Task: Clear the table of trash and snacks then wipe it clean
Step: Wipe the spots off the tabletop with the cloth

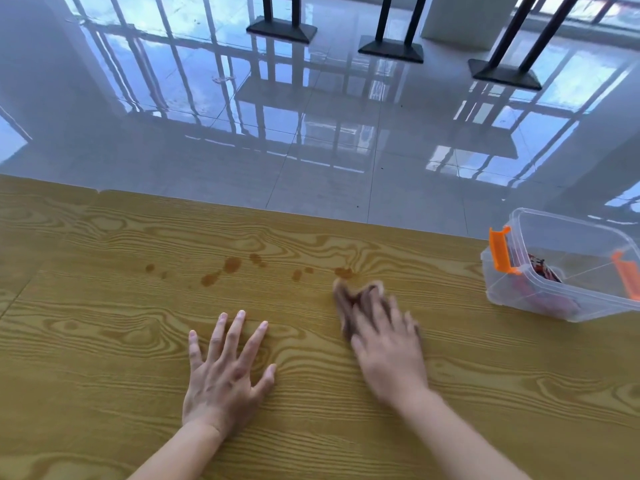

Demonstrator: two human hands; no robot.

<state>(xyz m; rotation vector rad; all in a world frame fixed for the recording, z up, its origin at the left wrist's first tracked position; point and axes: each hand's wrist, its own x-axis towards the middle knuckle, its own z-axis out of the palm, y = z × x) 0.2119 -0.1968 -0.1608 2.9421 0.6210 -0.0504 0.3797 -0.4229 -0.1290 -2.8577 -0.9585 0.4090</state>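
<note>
Several brown stains (pixel 231 265) dot the wood-grain table (pixel 104 341) in a row near its far edge. My right hand (pixel 388 348), blurred by motion, presses a brownish cloth (pixel 349 297) flat on the table; the cloth's far edge touches the rightmost stain (pixel 343 272). My left hand (pixel 225 372) lies flat on the table with fingers spread, holding nothing, a little below the stains.
A clear plastic box (pixel 540 296) with orange clips stands at the table's right edge and holds red snack wrappers (pixel 540 271). Beyond the far table edge lies a glossy tiled floor (pixel 311 140) with black table bases (pixel 391 50).
</note>
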